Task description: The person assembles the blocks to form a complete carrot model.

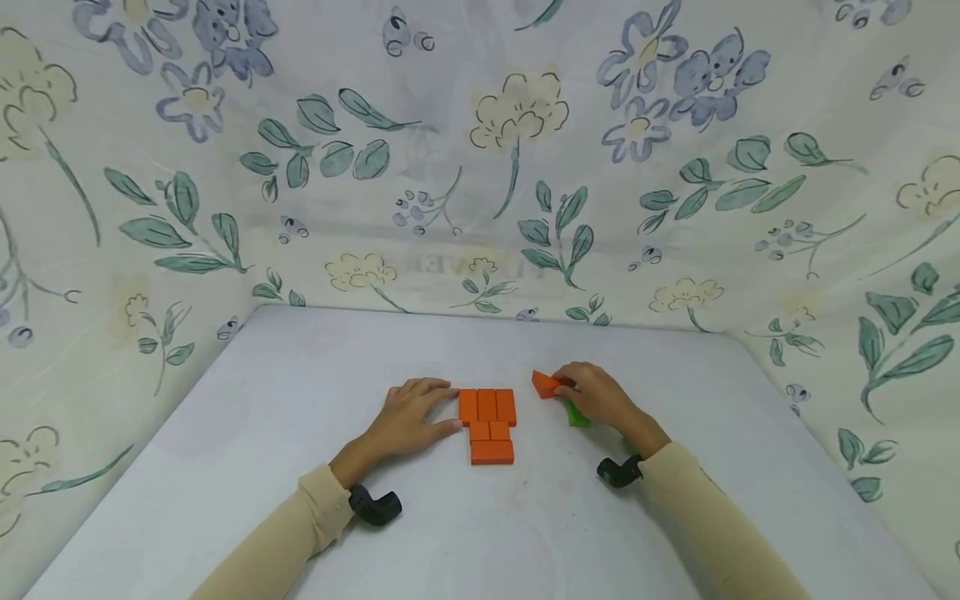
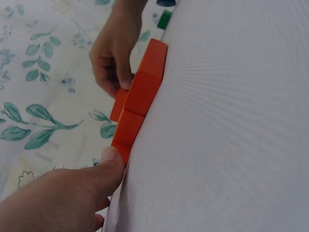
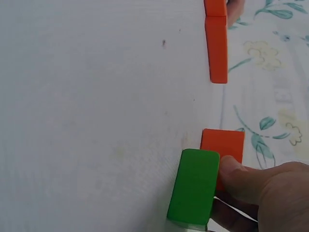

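Note:
Several flat orange blocks point(image 1: 488, 425) lie packed together on the white table point(image 1: 300, 392). My left hand point(image 1: 448, 408) rests flat against the left side of this cluster point(image 2: 142, 92), and its thumb point(image 2: 104, 171) touches the nearest block. To the right, my right hand point(image 1: 572, 388) pinches a single orange block point(image 1: 545, 383), tilted up just above the table. A green block point(image 1: 577, 414) lies under that hand. In the right wrist view the thumb point(image 3: 236, 171) presses on the orange block point(image 3: 223, 142), with the green block point(image 3: 193, 191) standing right beside it.
Floral cloth walls point(image 1: 480, 167) close in the table at the back and on both sides. A black camera mount sits on each wrist point(image 1: 375, 506) point(image 1: 618, 471). Bare table surface shows in front of and around the blocks.

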A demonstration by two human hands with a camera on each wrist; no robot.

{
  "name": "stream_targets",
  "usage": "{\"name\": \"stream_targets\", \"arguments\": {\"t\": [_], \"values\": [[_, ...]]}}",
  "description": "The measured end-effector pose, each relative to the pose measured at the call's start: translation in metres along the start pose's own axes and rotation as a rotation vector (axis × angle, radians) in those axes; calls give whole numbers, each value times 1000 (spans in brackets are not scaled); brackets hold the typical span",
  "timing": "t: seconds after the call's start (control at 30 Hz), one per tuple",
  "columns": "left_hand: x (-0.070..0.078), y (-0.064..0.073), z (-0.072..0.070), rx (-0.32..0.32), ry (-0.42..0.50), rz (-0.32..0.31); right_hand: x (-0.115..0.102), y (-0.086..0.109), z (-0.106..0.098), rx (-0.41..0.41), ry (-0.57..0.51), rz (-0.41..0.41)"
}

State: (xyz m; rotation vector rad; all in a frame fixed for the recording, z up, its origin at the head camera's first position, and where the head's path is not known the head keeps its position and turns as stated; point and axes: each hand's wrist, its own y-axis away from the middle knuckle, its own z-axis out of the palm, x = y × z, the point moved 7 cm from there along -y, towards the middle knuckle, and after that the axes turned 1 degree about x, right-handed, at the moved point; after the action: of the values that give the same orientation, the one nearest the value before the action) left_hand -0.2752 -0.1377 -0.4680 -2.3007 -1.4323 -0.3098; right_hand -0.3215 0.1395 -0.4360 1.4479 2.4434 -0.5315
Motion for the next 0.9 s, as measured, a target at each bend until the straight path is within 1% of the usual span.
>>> {"name": "stream_targets", "arguments": {"t": [0.2,0.3,0.4,0.63,0.9], "values": [[-1,0,3,-10,-5,5,-2,5,-6,66,-3,2],[-1,0,3,-8,-2,5,-6,8,-12,109,-10,-23],[-2,0,2,-5,-1,1,-10,11,-17,135,-12,-54],[-2,0,0,-13,3,0,-22,21,-27,163,48,-87],[-1,1,-1,-20,11,-8,-40,32,-35,188,52,-132]]}}
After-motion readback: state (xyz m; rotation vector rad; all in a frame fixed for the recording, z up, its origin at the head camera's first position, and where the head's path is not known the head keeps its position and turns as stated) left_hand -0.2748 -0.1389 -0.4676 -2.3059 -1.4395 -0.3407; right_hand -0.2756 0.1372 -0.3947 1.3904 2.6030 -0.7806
